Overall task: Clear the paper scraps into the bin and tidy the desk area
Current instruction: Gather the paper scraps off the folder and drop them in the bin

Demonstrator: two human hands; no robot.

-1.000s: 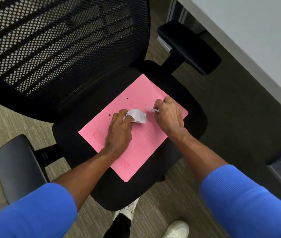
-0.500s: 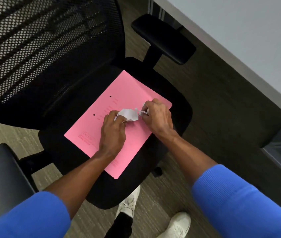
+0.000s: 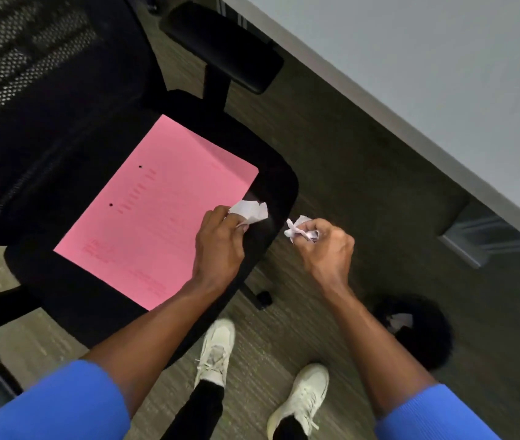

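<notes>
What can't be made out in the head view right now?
- Print on the pink paper folder lying on the black office chair seat: too blurred to read.
- Round black bin on the floor: dark interior, only one white scrap shows.
- Crumpled white paper scrap: mostly hidden in the right hand.
- Grey desk: cut off by the frame edge.

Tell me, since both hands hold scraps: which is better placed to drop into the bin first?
Probably the right hand. Its scrap is already off the chair, on the bin's side. The left hand holds its scrap over the seat edge, farther away.
</notes>
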